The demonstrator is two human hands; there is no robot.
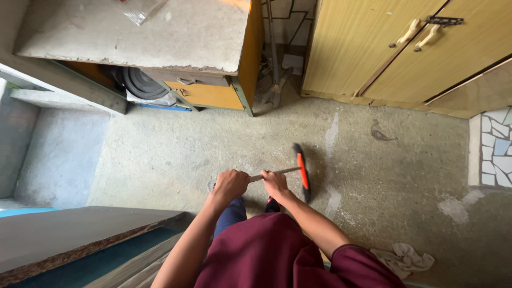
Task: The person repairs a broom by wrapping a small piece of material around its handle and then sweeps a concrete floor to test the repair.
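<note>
We hold a T-wrench (290, 171) over the floor (405, 176), left hand (230, 185) and right hand (276, 184) both clamped on its shaft. Its orange-black handle points away from us; whatever the near end engages is hidden, so progress can't be judged.

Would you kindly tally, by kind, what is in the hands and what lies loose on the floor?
T-handle tool with orange-and-black grip, held by left hand and right hand: 1
Crumpled white rag on floor: 1
Total: 2

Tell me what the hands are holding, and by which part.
Both the left hand and right hand grip the metal shaft of a T-handle tool; its orange-and-black handle is free.
</note>
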